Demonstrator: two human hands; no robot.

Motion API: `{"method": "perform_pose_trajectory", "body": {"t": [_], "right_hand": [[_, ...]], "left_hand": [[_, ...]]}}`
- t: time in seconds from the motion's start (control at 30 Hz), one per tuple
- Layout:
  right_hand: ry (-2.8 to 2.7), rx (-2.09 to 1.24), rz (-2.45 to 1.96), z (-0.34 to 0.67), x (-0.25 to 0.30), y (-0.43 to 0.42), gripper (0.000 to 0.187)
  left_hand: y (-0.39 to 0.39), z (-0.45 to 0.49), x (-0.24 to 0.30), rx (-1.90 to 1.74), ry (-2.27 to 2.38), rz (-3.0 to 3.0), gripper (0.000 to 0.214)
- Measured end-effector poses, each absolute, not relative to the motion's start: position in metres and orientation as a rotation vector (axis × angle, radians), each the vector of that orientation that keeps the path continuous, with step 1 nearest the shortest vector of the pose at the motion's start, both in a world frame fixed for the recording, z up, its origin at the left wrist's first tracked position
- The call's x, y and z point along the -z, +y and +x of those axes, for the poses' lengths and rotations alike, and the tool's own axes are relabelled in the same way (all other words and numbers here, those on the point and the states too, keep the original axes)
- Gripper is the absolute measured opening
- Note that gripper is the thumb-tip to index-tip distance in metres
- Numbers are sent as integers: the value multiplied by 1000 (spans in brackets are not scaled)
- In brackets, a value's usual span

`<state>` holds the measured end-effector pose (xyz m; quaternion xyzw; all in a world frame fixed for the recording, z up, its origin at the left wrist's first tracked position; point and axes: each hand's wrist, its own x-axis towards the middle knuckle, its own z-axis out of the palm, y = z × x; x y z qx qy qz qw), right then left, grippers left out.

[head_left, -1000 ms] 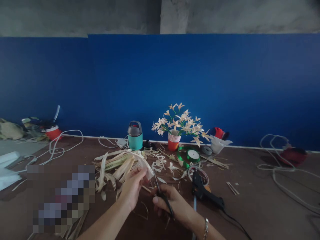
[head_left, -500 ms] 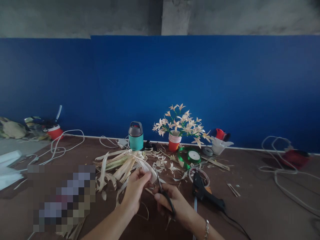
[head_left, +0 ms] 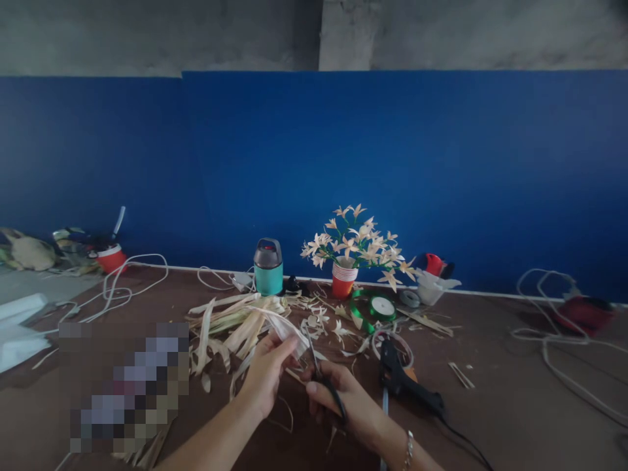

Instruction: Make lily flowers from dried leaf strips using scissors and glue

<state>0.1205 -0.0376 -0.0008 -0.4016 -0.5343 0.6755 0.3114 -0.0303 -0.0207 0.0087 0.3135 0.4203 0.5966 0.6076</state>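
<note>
My left hand (head_left: 266, 374) pinches a pale strip of dried husk (head_left: 283, 326) between thumb and fingers. In my right hand (head_left: 350, 397) is a pair of scissors with black handles (head_left: 335, 398), its blades pointing up and away beside the strip's right edge. I cannot tell whether the blades touch the strip. Beyond my left hand spreads a pile of dried husks (head_left: 245, 332). Small cut star-shaped flowers (head_left: 339, 331) and scraps lie past the scissors. To the right of my right hand rests a black glue gun (head_left: 411, 383).
Husk flowers (head_left: 366, 247) on green stems stand in red-and-white cups (head_left: 344, 282). Around them are a teal canister (head_left: 269, 278), a green ribbon spool (head_left: 383, 307), a tape roll (head_left: 411, 353) and a white container (head_left: 430, 289). Cables (head_left: 544, 337) trail across the brown table. A blurred patch covers the left.
The view has shifted slightly, moving the scene a little to the right. Both hands keep their holds on the husk strip and scissors, with almost no other motion.
</note>
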Motion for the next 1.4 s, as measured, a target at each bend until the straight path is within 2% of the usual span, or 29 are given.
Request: {"method": "perform_pose_trajectory", "body": {"t": [1.0,1.4], "right_hand": [[-1412,-1715,-1166,118,-2,-38,51],[-1416,-1641,-1228,120,1,-34,48]], "left_hand": [[-21,-30,-5,-1342,956,619,23],[-18,-35,-16,-1302,979,682,17]]}}
